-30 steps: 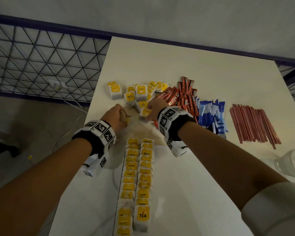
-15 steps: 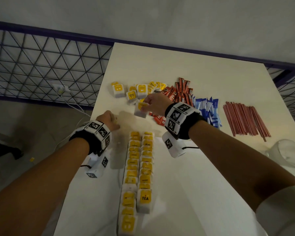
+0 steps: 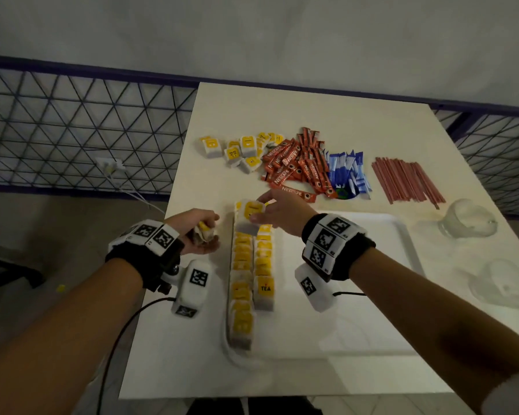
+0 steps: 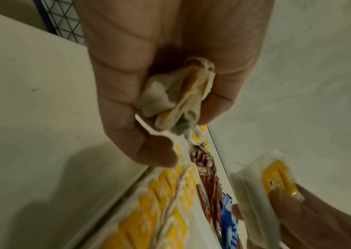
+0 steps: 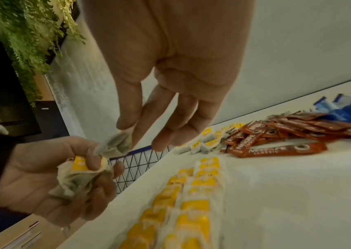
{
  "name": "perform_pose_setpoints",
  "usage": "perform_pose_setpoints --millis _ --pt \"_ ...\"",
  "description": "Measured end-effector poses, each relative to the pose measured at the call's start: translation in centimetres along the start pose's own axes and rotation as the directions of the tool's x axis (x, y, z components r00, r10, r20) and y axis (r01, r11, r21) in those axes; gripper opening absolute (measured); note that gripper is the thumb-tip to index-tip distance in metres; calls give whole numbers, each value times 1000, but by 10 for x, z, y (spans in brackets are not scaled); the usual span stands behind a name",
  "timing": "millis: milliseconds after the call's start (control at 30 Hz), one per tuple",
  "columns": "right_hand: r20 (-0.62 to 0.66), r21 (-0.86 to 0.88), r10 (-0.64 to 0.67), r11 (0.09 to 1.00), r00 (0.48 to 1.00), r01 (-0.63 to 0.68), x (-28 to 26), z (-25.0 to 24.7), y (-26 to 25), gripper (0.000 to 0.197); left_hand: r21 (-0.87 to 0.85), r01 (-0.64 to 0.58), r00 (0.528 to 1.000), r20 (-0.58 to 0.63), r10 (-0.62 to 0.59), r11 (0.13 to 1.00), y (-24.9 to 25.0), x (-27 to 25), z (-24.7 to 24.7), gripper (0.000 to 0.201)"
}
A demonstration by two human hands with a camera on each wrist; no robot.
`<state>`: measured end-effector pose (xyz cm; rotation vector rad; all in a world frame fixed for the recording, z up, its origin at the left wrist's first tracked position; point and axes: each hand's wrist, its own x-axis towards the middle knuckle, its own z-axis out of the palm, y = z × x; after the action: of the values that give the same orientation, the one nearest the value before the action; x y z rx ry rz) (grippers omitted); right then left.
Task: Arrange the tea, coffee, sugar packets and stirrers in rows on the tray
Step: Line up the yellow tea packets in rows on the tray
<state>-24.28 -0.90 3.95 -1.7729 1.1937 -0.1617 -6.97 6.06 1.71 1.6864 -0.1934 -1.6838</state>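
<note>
The right hand (image 3: 277,212) pinches a tea bag (image 3: 252,209) at the tea rows' (image 3: 252,265) far end; lay it flat, overlapping evenly, while the left hand (image 3: 200,235) clutches crumpled bags (image 3: 203,233)

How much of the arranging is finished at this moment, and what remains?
Done: two tea rows lie on the tray. In hand: the right hand brings one tea bag; the left hand grips more. Left: loose tea bags, coffee sticks, sugar packets, stirrers.

Lettering on blurred tea-bag rows (image 5: 183,208) unreadable
</note>
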Motion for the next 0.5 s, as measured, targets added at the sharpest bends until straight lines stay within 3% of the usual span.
perform_pose_setpoints --millis 167,267,400,500 --pt "19 106 35 994 999 -37 -34 21 12 25 -1 -61 991 120 61 998 -29 -22 3 27" --pt "34 114 46 992 998 -50 -52 33 19 26 -4 -129 975 181 127 992 -41 -32 8 23" --pt "41 156 58 986 998 -63 -70 44 31 27 166 -239 956 215 202 957 -57 -37 15 6" --pt "34 148 69 986 997 -74 -78 47 41 26 337 -298 948 216 235 893 -68 -39 19 6"
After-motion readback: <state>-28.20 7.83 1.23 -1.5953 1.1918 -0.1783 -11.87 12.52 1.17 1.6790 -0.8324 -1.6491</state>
